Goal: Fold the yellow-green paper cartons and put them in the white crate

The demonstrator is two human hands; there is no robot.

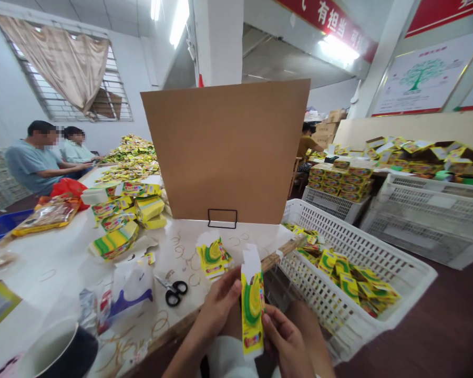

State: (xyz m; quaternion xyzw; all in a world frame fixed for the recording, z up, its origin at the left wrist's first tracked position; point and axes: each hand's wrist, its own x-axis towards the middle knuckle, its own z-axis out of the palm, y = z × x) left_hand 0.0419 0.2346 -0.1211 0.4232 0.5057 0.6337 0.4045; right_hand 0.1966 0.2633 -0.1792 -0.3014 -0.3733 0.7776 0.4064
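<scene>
A yellow and green printed carton (253,310), narrow and with a white flap standing up at its top, is between my hands over my lap. My left hand (220,299) grips its left edge near the top, thumb on the front. Lower on the right edge, my right hand (286,336) pinches it between thumb and fingers. Just beyond my left hand, a small pile of similar cartons (213,256) lies on the white table (181,236). Black-handled scissors (176,293) rest left of that pile.
A white plastic basket (413,262) with many cartons stands at my right. A brown cardboard sheet (228,152) stands upright behind the table's black wire stand (222,218). Bundled cartons (120,210), a tissue pack (130,289) and a dark mug (63,349) are at left. People sit farther off.
</scene>
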